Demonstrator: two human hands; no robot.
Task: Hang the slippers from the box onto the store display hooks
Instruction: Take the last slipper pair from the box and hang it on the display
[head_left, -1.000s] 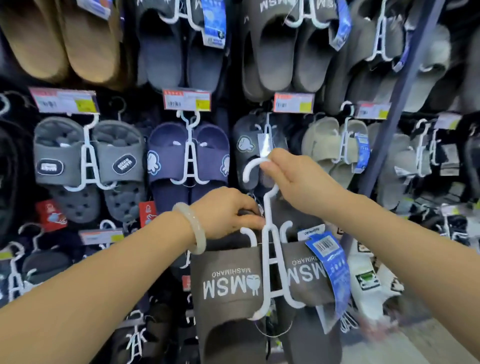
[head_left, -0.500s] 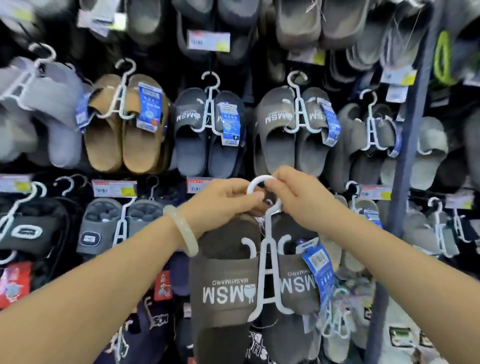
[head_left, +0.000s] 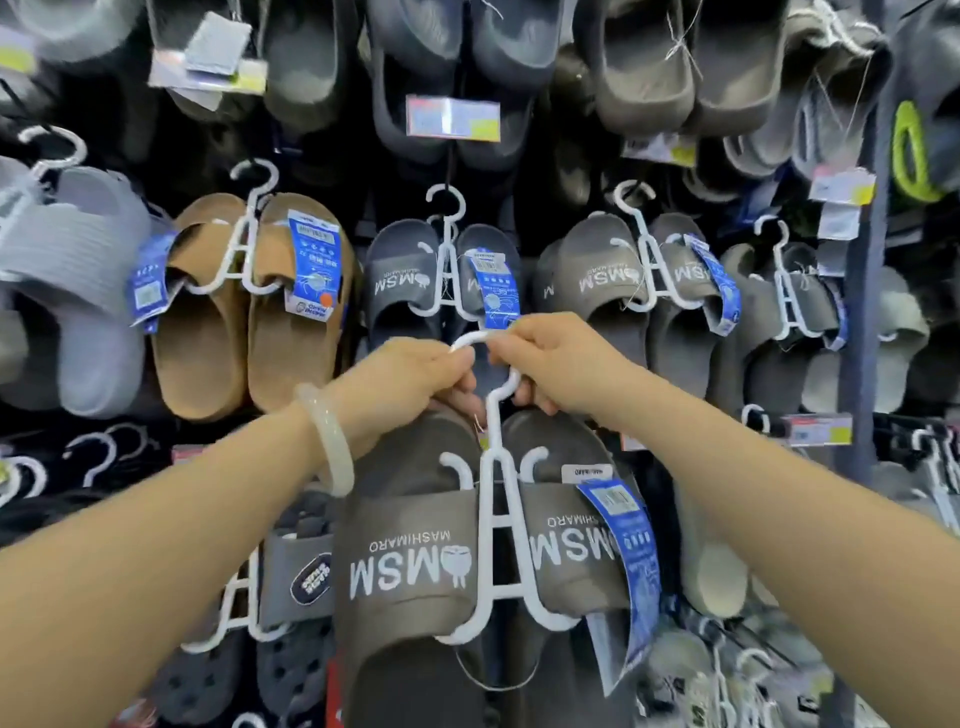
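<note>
A pair of dark grey-brown MSM slippers (head_left: 410, 561) hangs on a white plastic hanger (head_left: 498, 519) with a blue tag (head_left: 631, 551), held up in front of the display wall. My left hand (head_left: 410, 379) pinches the left end of the hanger's hook. My right hand (head_left: 556, 364) grips the hook's right side and neck. The hook sits just below a navy MSM pair (head_left: 410, 280) hanging on the wall. The box is out of view.
The wall is packed with hung slippers: a tan pair (head_left: 249, 306), a grey-brown MSM pair (head_left: 623, 291), light grey slippers (head_left: 72, 291) at left. Price labels (head_left: 452, 118) sit above the rows. A dark upright post (head_left: 862, 312) stands at right.
Both hands have lifted the slipper pair higher along the wall, from the lower rows to the MSM row. My left hand moved from the slipper's top to the hanger hook.
</note>
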